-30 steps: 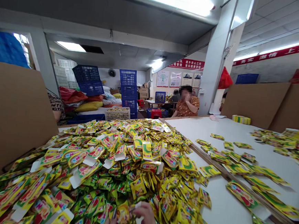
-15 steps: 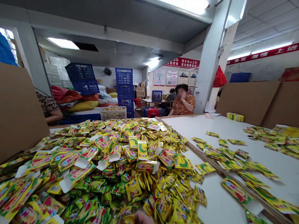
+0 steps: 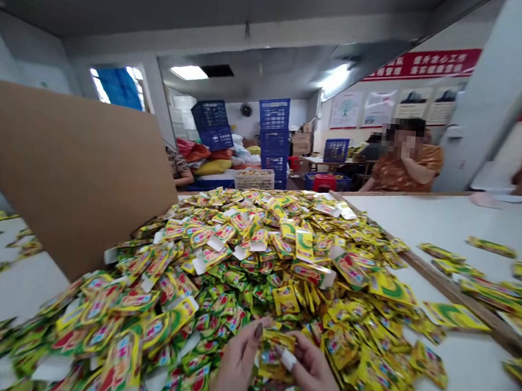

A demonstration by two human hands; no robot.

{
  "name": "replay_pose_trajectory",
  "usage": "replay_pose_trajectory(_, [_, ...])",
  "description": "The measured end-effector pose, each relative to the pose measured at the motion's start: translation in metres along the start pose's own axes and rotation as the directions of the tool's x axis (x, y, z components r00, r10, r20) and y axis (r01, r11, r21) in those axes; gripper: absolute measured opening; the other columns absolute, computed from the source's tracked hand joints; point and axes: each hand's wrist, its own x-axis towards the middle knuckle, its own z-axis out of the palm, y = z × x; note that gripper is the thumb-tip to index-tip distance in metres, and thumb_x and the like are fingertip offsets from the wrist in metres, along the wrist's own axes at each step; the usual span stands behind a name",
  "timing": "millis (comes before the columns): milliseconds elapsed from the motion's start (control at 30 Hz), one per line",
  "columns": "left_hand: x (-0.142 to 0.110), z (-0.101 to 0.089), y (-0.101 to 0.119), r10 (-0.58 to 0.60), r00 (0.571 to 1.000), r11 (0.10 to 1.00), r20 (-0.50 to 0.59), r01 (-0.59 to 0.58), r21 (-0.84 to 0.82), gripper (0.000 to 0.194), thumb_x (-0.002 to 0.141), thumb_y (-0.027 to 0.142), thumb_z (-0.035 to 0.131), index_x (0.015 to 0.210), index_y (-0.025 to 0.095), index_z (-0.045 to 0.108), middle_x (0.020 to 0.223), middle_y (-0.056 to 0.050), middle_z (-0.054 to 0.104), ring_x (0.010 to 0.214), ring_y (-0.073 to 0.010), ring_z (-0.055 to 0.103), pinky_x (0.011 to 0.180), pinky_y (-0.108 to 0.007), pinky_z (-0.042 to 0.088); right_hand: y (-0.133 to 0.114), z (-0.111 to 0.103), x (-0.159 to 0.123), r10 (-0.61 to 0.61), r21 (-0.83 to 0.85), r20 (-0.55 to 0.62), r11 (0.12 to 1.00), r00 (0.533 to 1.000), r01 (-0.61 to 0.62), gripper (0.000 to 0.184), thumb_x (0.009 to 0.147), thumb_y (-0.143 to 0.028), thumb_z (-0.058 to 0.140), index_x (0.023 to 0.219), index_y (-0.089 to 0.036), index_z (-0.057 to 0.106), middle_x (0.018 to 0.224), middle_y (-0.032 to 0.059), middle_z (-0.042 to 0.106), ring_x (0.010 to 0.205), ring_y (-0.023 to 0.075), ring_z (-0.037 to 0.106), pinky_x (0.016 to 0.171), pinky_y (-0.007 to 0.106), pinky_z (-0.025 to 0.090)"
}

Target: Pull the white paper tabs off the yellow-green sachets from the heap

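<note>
My left hand (image 3: 236, 365) and my right hand (image 3: 314, 377) sit low in the middle of the view, just above a large heap of yellow-green printed sachets (image 3: 245, 278). Between them they pinch a small yellow sachet (image 3: 275, 356), and part of it is hidden by my fingers. A white finger wrap (image 3: 288, 360) covers a fingertip on my right hand. The left hand has a long dark nail. Many sachets in the heap have white paper tabs.
The heap lies on a white table (image 3: 468, 368) with a raised wooden strip (image 3: 452, 295) to its right, and more sachets lie past the strip. A tall cardboard panel (image 3: 64, 168) stands at left. Behind are a seated co-worker (image 3: 403, 170) and stacked blue crates (image 3: 272, 139).
The view has swung left and tilted. Both hands have risen further into view, and they now hold the small sachet up between them above the heap.
</note>
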Motion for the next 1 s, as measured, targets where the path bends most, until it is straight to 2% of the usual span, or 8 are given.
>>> replay_pose_trajectory(100, [0.01, -0.059, -0.001, -0.002, 0.992, 0.916, -0.125, 0.053, 0.398, 0.045, 0.081, 0.038, 0.045, 0.12, 0.015, 0.051, 0.126, -0.013, 0.052, 0.121, -0.0266, 0.042, 0.105, -0.04, 0.026, -0.005, -0.014, 0.006, 0.006, -0.036, -0.049, 0.999, 0.999, -0.007, 0.039, 0.065, -0.047, 0.068, 0.089, -0.018, 0.055, 0.074, 0.0017, 0.064, 0.049, 0.0144, 0.062, 0.038, 0.021, 0.046])
replay_pose_trajectory(133, [0.013, -0.079, -0.005, -0.03, 0.985, 0.697, -0.168, 0.141, 0.703, 0.046, 0.082, 0.034, 0.042, 0.125, 0.016, 0.045, 0.128, -0.013, 0.05, 0.122, -0.0273, 0.04, 0.104, -0.043, 0.026, -0.006, -0.019, 0.008, 0.0, -0.043, -0.097, 0.999, 0.995, -0.004, 0.04, 0.064, -0.047, 0.068, 0.088, -0.019, 0.055, 0.073, 0.0014, 0.064, 0.047, 0.0138, 0.061, 0.035, 0.021, 0.044])
replay_pose_trajectory(233, [0.021, -0.123, -0.021, -0.117, 0.949, 0.421, -0.292, 0.313, 0.851, 0.061, 0.064, 0.01, 0.056, 0.124, 0.006, 0.044, 0.118, -0.024, 0.054, 0.119, -0.0406, 0.039, 0.097, -0.06, 0.021, -0.003, -0.029, 0.012, 0.0, -0.058, -0.266, 0.998, 0.964, -0.016, 0.043, 0.06, -0.047, 0.07, 0.089, -0.02, 0.055, 0.071, -0.0002, 0.063, 0.039, 0.0105, 0.054, 0.029, 0.019, 0.04])
replay_pose_trajectory(300, [0.024, -0.132, -0.029, -0.148, 0.942, 0.398, -0.301, 0.335, 0.854, 0.064, 0.055, 0.002, 0.056, 0.118, 0.001, 0.049, 0.111, -0.027, 0.057, 0.114, -0.044, 0.043, 0.094, -0.063, 0.021, 0.0, -0.03, 0.013, 0.006, -0.075, -0.298, 0.997, 0.955, -0.029, 0.041, 0.06, -0.046, 0.07, 0.087, -0.019, 0.055, 0.069, -0.0012, 0.062, 0.036, 0.0087, 0.051, 0.028, 0.019, 0.039])
replay_pose_trajectory(467, [0.022, -0.102, -0.02, -0.045, 0.985, 0.498, -0.166, 0.166, 0.851, 0.039, 0.07, 0.022, 0.05, 0.105, 0.009, 0.058, 0.114, -0.017, 0.057, 0.115, -0.0328, 0.045, 0.104, -0.051, 0.018, -0.002, -0.022, 0.01, -0.049, -0.097, -0.222, 0.995, 0.974, 0.028, 0.042, 0.059, -0.049, 0.07, 0.085, -0.018, 0.057, 0.073, -0.0004, 0.063, 0.033, 0.0051, 0.044, 0.028, 0.017, 0.035])
replay_pose_trajectory(600, [0.006, -0.052, -0.008, -0.098, 0.994, 0.977, -0.041, 0.104, 0.185, 0.047, 0.077, 0.043, 0.045, 0.113, 0.013, 0.05, 0.117, -0.013, 0.059, 0.11, -0.0239, 0.053, 0.095, -0.034, 0.039, -0.016, -0.018, 0.003, -0.11, -0.084, -0.238, 0.992, 0.965, 0.092, 0.04, 0.063, -0.048, 0.07, 0.086, -0.018, 0.057, 0.069, -0.0012, 0.061, 0.034, 0.0033, 0.04, 0.03, 0.015, 0.031])
replay_pose_trajectory(733, [-0.015, -0.009, -0.001, -0.187, 0.901, 0.845, 0.391, 0.351, -0.405, 0.052, 0.058, 0.038, 0.07, 0.102, 0.013, 0.058, 0.094, -0.011, 0.069, 0.092, -0.0269, 0.061, 0.084, -0.036, 0.045, -0.023, -0.011, -0.008, -0.134, -0.051, -0.3, 0.991, 0.944, 0.125, 0.039, 0.067, -0.045, 0.069, 0.092, -0.02, 0.054, 0.069, -0.0015, 0.058, 0.038, 0.0047, 0.041, 0.033, 0.016, 0.035])
replay_pose_trajectory(1000, [-0.023, 0.003, 0.006, -0.179, 0.817, 0.856, 0.547, 0.404, -0.323, 0.028, 0.059, 0.021, 0.064, 0.085, 0.014, 0.061, 0.062, 0.004, 0.056, 0.053, -0.0104, 0.047, 0.051, -0.021, 0.04, -0.026, -0.003, -0.019, -0.359, -0.537, 0.14, 0.755, 0.923, 0.375, 0.024, 0.078, -0.01, 0.048, 0.093, -0.024, 0.06, 0.093, 0.0047, 0.053, 0.085, 0.0176, 0.054, 0.072, 0.027, 0.045])
